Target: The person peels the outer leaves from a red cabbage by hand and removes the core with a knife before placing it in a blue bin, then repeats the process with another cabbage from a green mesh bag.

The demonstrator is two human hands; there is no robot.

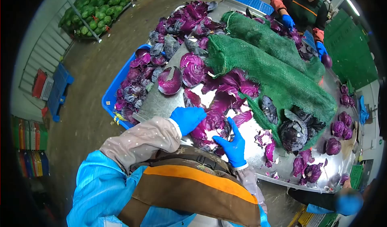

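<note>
A purple cabbage with white patches lies between my gloved hands at the metal table's near edge. My left hand, in a blue glove, presses on its left side with the fingers curled; whether it holds anything small is hidden. On the cabbage's right side rests my right hand, also blue-gloved, with thumb and fingers spread around it. Loose purple leaves lie just beyond, beside another cabbage. A green mesh sack stretches to the right, with dark cabbages at its open end.
At the left, a blue crate is full of cabbage leaves. Trimmed cabbages sit along the table's right side. A co-worker in blue gloves stands at the far right, and another person's dark sleeve shows at lower right.
</note>
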